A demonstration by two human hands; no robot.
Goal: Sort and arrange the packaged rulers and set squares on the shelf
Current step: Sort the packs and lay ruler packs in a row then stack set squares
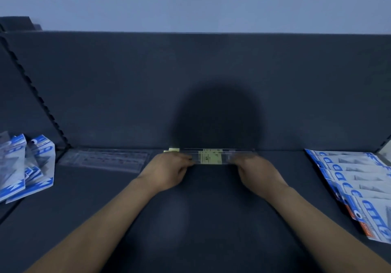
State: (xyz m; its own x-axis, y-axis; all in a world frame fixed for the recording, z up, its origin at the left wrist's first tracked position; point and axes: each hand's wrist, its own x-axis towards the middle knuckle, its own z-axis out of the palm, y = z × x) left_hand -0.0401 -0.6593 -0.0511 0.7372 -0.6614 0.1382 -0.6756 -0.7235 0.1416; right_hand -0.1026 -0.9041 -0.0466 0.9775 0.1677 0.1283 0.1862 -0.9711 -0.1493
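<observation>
A stack of clear packaged rulers with a pale yellow label [210, 157] lies crosswise near the back of the dark shelf [203, 220]. My left hand [169, 170] grips its left end and my right hand [255, 172] grips its right end. More clear rulers [105, 159] lie flat to the left, apart from my hands. A fanned row of blue-and-white set square packs [355, 179] lies on the right. A loose heap of the same kind of packs [25, 167] leans on the neighbouring shelf at the left.
The shelf's dark back panel [190, 82] rises right behind the rulers. A notched upright [38, 95] divides this bay from the left one. My head's shadow falls on the panel.
</observation>
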